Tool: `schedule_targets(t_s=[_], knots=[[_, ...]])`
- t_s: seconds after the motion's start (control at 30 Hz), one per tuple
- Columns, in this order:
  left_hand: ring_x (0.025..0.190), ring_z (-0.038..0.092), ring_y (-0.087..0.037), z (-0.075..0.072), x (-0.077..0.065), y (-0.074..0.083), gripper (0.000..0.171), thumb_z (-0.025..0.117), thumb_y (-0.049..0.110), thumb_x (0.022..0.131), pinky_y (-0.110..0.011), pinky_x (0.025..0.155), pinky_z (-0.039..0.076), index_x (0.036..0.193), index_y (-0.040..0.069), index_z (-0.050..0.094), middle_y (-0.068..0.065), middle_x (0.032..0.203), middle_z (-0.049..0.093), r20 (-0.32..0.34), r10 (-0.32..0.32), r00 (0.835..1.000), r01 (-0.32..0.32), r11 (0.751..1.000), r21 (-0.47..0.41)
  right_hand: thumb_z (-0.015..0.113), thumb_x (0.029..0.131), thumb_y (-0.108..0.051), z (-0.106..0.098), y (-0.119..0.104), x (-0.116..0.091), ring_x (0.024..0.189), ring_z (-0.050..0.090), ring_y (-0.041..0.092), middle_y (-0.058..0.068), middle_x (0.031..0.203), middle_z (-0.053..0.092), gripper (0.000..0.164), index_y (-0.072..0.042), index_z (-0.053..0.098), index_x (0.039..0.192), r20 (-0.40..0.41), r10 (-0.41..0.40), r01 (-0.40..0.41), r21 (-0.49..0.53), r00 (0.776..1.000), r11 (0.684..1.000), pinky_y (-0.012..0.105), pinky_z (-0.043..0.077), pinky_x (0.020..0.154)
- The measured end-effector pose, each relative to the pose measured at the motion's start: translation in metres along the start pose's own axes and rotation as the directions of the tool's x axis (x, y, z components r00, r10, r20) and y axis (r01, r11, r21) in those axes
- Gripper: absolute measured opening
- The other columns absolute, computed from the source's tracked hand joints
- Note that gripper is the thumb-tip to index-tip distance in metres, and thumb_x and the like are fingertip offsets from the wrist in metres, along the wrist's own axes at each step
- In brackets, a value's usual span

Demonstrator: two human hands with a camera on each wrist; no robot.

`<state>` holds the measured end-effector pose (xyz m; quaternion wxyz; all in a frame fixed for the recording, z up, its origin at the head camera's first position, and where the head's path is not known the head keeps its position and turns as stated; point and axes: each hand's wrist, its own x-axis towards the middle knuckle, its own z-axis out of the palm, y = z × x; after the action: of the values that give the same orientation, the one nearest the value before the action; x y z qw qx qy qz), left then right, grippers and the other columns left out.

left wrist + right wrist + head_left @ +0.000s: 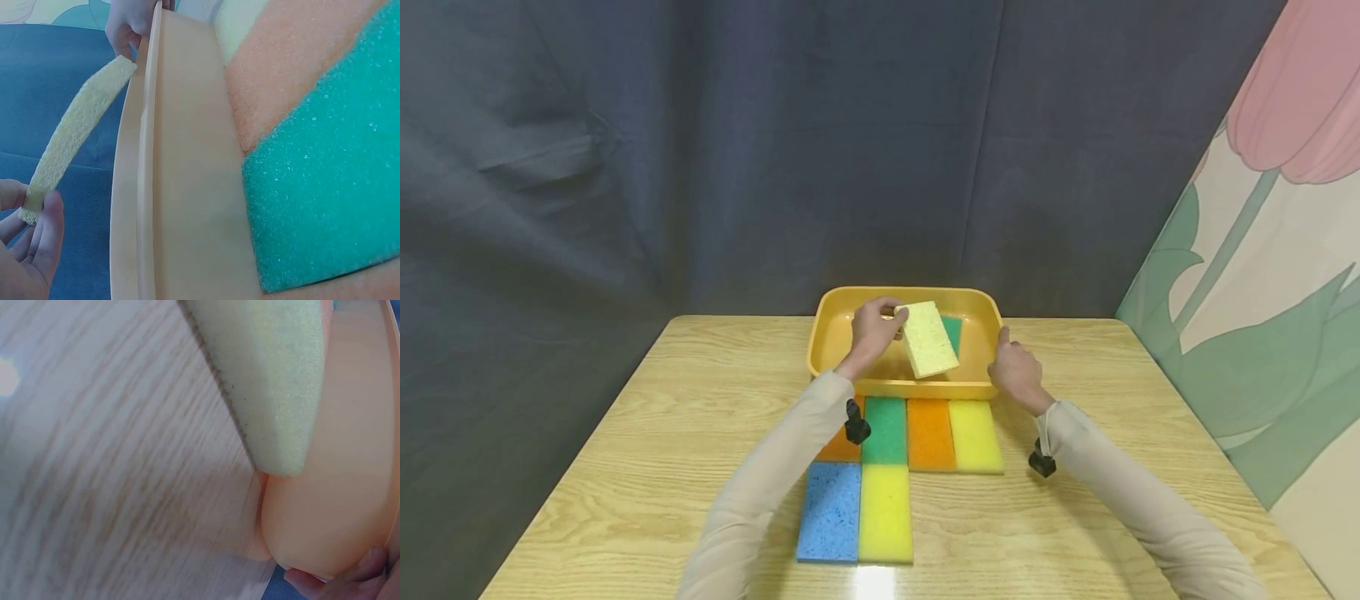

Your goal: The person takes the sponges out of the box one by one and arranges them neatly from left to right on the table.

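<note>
My left hand (872, 333) pinches a pale yellow sponge (928, 337) by one end, above the yellow plastic tray (917, 389). In the left wrist view the sponge (81, 128) bends slightly between thumb and fingers. The right hand (1017, 368) grips the tray's right side, its thumb up at the rim. Inside the tray a green sponge (952, 331) shows partly behind the held one. Against the tray's near side lie an orange sponge (841, 443), a green sponge (884, 429), a second orange sponge (930, 435) and a yellow sponge (976, 437).
Closer on the wooden table (700, 417) lie a blue sponge (830, 512) and another yellow sponge (885, 512), side by side. A dark curtain (850, 150) hangs behind the table. To the right stands a wall with a painted tulip (1285, 100).
</note>
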<state>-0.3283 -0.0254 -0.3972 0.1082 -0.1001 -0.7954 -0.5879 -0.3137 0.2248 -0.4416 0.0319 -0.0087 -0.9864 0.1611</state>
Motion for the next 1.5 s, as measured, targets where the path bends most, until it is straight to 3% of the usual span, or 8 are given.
schedule_targets(t_s=[0.27,0.7,1.27,1.5], knots=[[0.069,0.069,-0.025,-0.003,-0.005,0.003,0.022,0.066,0.013,0.096,-0.049,0.073,0.057,0.113,0.0,0.07,-0.015,0.1,0.066,0.034,-0.009,0.999,0.011,0.998,-0.063,0.053,0.088,-0.005,-0.002,0.002,-0.001,0.061,0.055,0.031,0.029,0.093,0.06,0.073,0.011,0.019,0.15,0.0,-0.006,0.006,-0.002,1.0,1.0,0.044,0.046,0.051],[0.063,0.068,-0.023,-0.001,-0.018,0.01,0.023,0.065,0.013,0.096,-0.046,0.069,0.058,0.114,0.0,0.07,-0.015,0.1,0.067,0.11,0.011,0.994,-0.005,0.999,-0.05,0.051,0.088,-0.004,-0.005,0.002,-0.004,0.059,0.052,0.029,0.028,0.092,0.059,0.072,0.012,0.019,0.15,0.009,-0.009,0.009,0.0,1.0,1.0,0.042,0.045,0.049],[0.076,0.066,-0.024,-0.008,-0.039,0.026,0.019,0.065,0.013,0.097,-0.037,0.068,0.059,0.111,0.002,0.07,-0.012,0.096,0.066,0.294,-0.003,0.956,0.03,0.996,-0.087,0.051,0.087,-0.005,-0.003,0.005,0.0,0.061,0.054,0.03,0.027,0.092,0.06,0.073,0.009,0.019,0.151,0.01,0.009,-0.009,0.0,1.0,1.0,0.043,0.045,0.05],[0.077,0.066,-0.024,-0.009,-0.044,0.031,0.019,0.066,0.012,0.095,-0.044,0.069,0.059,0.11,0.0,0.07,-0.012,0.099,0.065,0.332,0.01,0.943,0.028,0.994,-0.108,0.051,0.087,-0.004,-0.004,0.005,-0.001,0.058,0.052,0.029,0.026,0.088,0.059,0.073,0.01,0.019,0.151,0.009,0.001,-0.001,-0.004,1.0,1.0,0.042,0.044,0.049]])
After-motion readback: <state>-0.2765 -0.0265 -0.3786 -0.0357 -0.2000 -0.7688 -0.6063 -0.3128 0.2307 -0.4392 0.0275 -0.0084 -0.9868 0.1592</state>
